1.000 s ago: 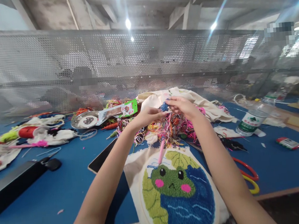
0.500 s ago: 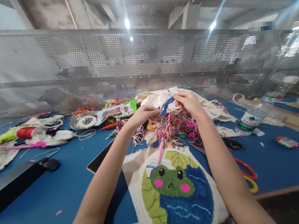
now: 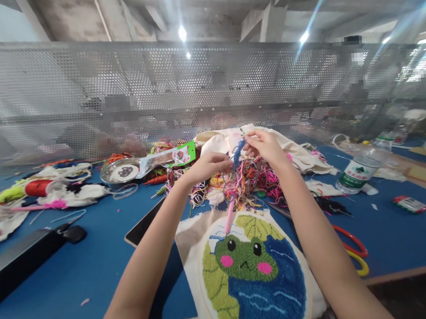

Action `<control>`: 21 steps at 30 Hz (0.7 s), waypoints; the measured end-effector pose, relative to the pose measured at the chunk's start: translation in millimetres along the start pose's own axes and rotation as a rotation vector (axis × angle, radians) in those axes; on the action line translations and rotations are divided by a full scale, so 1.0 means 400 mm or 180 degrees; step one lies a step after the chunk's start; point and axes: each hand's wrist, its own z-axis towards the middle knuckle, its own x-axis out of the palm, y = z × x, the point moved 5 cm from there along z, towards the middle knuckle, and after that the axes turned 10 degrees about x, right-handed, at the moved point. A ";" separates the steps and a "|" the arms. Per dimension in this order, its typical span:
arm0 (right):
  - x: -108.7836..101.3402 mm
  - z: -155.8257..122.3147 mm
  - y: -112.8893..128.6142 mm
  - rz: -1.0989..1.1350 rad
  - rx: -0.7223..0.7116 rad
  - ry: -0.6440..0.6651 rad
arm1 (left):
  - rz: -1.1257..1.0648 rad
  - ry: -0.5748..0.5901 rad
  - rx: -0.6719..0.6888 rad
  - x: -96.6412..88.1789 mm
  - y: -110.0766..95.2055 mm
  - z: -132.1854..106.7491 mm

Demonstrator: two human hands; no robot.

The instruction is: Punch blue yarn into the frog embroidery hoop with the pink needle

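Observation:
Both my hands are raised over a tangled pile of coloured threads (image 3: pixel 251 178). My left hand (image 3: pixel 208 165) pinches the lower end of a strand of blue yarn (image 3: pixel 236 153). My right hand (image 3: pixel 265 145) pinches its upper end, so the yarn is stretched between them. Below my arms lies an embroidery hoop (image 3: pixel 253 274) with a green frog on blue water. A pink punch needle (image 3: pixel 229 216) stands stuck in the hoop's top edge.
A dark tablet (image 3: pixel 144 226) lies left of the hoop, a long black case (image 3: pixel 22 263) further left. Red and yellow hoops (image 3: pixel 355 251), a plastic bottle (image 3: pixel 357 170), cream cloth (image 3: pixel 301 155) and a round tin (image 3: pixel 123 171) lie about the blue table (image 3: pixel 78 278). A perforated metal screen (image 3: pixel 192 87) stands behind.
The blue yarn was a small bundle between my fingers; my right hand has lifted and drawn it out into a stretched strand. My left hand stays low.

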 end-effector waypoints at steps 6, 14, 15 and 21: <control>0.046 -0.033 0.006 -0.0113 0.0264 0.0948 | -0.0320 -0.0419 0.0049 -0.011 0.022 0.007; 0.069 -0.032 0.013 -0.0680 -0.0293 0.0967 | -0.0602 -0.0534 0.0034 -0.023 0.029 0.007; 0.070 -0.029 0.014 -0.0741 -0.0432 0.0946 | -0.0604 -0.0494 0.0035 -0.022 0.029 0.007; 0.054 -0.015 0.009 -0.1102 -0.0796 0.0679 | -0.0451 -0.0614 -0.0116 -0.023 0.026 0.004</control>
